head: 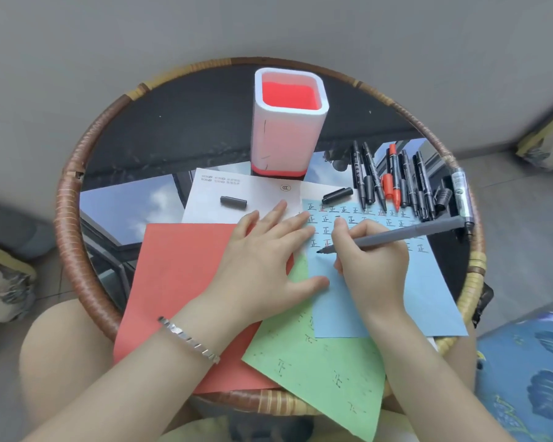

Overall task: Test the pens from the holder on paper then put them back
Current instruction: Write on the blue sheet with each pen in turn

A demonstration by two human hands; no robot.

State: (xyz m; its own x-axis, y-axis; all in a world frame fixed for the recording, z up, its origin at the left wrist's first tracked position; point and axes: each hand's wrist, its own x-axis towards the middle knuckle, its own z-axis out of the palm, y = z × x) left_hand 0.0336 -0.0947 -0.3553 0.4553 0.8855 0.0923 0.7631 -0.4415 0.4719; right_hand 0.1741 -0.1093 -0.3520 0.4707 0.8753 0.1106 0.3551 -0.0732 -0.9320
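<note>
My right hand [372, 253] grips a grey pen [406, 233], its dark tip touching the blue paper [428, 298] below rows of written marks. With straight fingers, my left hand [268, 250] presses flat on the papers at the blue sheet's left edge. The white pen holder [288, 129] with a red inside stands upright at the back, and no pens show in it. A row of several black pens [409, 183] and a red pen [393, 173] lies to its right. Two loose black caps lie on the white paper: one cap [233, 201] at the left and another cap [337, 195] at the right.
A red sheet [179, 282] and a green sheet [326, 371] with marks overlap under the blue one. Everything sits on a round glass-topped table with a wicker rim [67, 224]. A blue patterned cushion [530, 371] lies at the lower right.
</note>
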